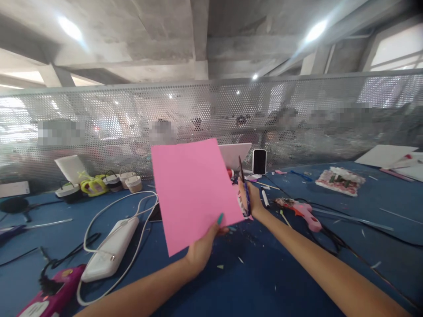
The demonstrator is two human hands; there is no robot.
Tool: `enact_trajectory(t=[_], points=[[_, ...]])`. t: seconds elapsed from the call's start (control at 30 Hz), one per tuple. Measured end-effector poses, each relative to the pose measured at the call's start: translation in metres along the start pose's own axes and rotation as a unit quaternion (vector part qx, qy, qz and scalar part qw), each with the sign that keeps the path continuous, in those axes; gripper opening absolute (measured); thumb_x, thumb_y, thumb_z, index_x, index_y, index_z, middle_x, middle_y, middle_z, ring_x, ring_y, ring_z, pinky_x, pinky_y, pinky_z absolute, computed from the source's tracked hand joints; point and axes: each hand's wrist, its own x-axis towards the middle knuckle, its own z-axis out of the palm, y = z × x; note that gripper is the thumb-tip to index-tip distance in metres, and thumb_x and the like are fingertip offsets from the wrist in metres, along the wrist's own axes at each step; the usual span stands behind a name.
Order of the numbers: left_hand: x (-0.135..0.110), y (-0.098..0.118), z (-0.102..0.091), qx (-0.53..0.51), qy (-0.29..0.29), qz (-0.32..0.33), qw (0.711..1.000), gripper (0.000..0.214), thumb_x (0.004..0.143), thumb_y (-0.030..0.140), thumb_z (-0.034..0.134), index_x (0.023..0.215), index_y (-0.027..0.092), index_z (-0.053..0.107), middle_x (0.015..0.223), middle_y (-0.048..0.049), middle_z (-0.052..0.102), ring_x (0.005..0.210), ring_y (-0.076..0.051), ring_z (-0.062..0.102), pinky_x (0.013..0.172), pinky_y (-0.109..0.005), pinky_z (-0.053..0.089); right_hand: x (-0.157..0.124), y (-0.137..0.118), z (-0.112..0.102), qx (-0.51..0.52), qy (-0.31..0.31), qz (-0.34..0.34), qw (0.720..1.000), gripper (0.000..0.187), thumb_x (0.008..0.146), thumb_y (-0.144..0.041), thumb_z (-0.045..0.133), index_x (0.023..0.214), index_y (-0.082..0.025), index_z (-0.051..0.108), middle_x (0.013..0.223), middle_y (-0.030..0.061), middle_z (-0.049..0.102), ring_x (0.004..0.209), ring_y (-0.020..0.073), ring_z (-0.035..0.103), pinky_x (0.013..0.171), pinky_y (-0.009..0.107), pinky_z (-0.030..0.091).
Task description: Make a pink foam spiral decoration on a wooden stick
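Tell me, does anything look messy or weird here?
Yes, small scraps lie scattered on the table, loose like litter, some to the right of the left hand. The pink paper it holds shows no tear.

pink glue gun [309, 213] lies right on the blue table [261, 281] | white oblong block [110, 251] lies left, magenta power strip [68, 282] just beside it | white-framed device [259, 162] stands upright | perforated screen [132, 110] rises behind

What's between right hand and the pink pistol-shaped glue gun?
Head view: a slim white cylindrical stick on the blue tabletop, between right hand and glue gun.
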Motion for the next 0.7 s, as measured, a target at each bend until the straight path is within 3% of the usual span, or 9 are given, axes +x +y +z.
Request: enact_trajectory(t=[0.07,0.13,0.23,0.33,0.43,0.57,0.63,0.7], points=[[0.013,0.009,-0.008,-0.026,0.077,0.035,0.996,0.033,0.075,0.051,0.059,0.074,0.019,0.069,0.076,-0.0056,0.072,0.080,-0.022,0.068,0.091,-0.037,0.046,-0.002,-0.004,-0.001,-0.034,0.000,-0.010,0.999,0.036,0.081,-0.055,0.041,0.066,-0.022,0.046,0.057,0.0065,0.059,0.061,0.0233,0.062,0.055,0.030,0.044],[0.029,0.021,-0.018,-0.071,0.110,0.065,0.989,0.032,0.072,0.049,0.064,0.073,0.016,0.068,0.071,-0.0067,0.071,0.072,-0.021,0.068,0.080,-0.035,0.051,-0.010,-0.013,0.000,-0.077,-0.019,-0.029,0.996,0.032,0.081,-0.050,0.046,0.075,-0.019,0.052,0.069,0.0105,0.065,0.073,0.0259,0.065,0.064,0.031,0.045],[0.053,0.042,-0.038,-0.195,0.166,0.130,0.958,0.027,0.062,0.034,0.075,0.076,0.014,0.065,0.062,-0.0025,0.068,0.054,-0.015,0.063,0.062,-0.028,0.055,-0.027,-0.031,0.007,-0.225,-0.117,-0.047,0.966,0.033,0.087,-0.042,0.041,0.089,-0.014,0.057,0.082,0.0158,0.068,0.081,0.0269,0.066,0.069,0.032,0.045],[0.066,0.063,-0.059,-0.246,0.165,0.149,0.944,0.026,0.060,0.022,0.075,0.079,0.010,0.064,0.059,-0.0014,0.067,0.048,-0.011,0.061,0.052,-0.021,0.053,-0.045,-0.049,0.014,-0.317,-0.205,-0.019,0.926,0.037,0.086,-0.041,0.042,0.095,-0.009,0.061,0.088,0.0215,0.068,0.085,0.0310,0.066,0.069,0.035,0.045],[0.069,0.080,-0.077,-0.270,0.162,0.127,0.941,0.013,0.066,0.013,0.069,0.077,0.009,0.063,0.056,-0.0015,0.065,0.045,-0.009,0.059,0.045,-0.016,0.050,-0.057,-0.058,0.016,-0.332,-0.297,-0.001,0.895,0.031,0.081,-0.033,0.051,0.089,-0.008,0.066,0.092,0.0253,0.067,0.089,0.0344,0.064,0.068,0.036,0.045],[0.068,0.092,-0.090,-0.277,0.149,0.130,0.940,0.004,0.073,0.011,0.061,0.076,0.012,0.065,0.056,0.0004,0.065,0.041,-0.005,0.055,0.042,-0.013,0.047,-0.057,-0.064,0.007,-0.323,-0.355,0.022,0.877,0.013,0.065,-0.026,0.068,0.071,-0.015,0.067,0.073,0.0154,0.069,0.072,0.0278,0.066,0.058,0.031,0.045],[0.068,0.093,-0.093,-0.262,0.144,0.152,0.942,0.003,0.073,0.013,0.062,0.073,0.013,0.065,0.055,0.0008,0.064,0.041,-0.005,0.055,0.042,-0.014,0.047,-0.048,-0.066,-0.002,-0.306,-0.383,0.024,0.871,0.019,0.053,-0.031,0.077,0.059,-0.019,0.063,0.058,0.0071,0.065,0.058,0.0227,0.062,0.051,0.029,0.043],[0.067,0.092,-0.093,-0.239,0.132,0.168,0.947,0.003,0.072,0.014,0.063,0.070,0.013,0.065,0.052,0.0007,0.062,0.041,-0.006,0.054,0.041,-0.014,0.045,-0.034,-0.065,-0.012,-0.249,-0.406,0.048,0.878,0.027,0.058,-0.042,0.074,0.052,-0.020,0.059,0.046,0.0036,0.060,0.046,0.0189,0.058,0.046,0.028,0.042]])
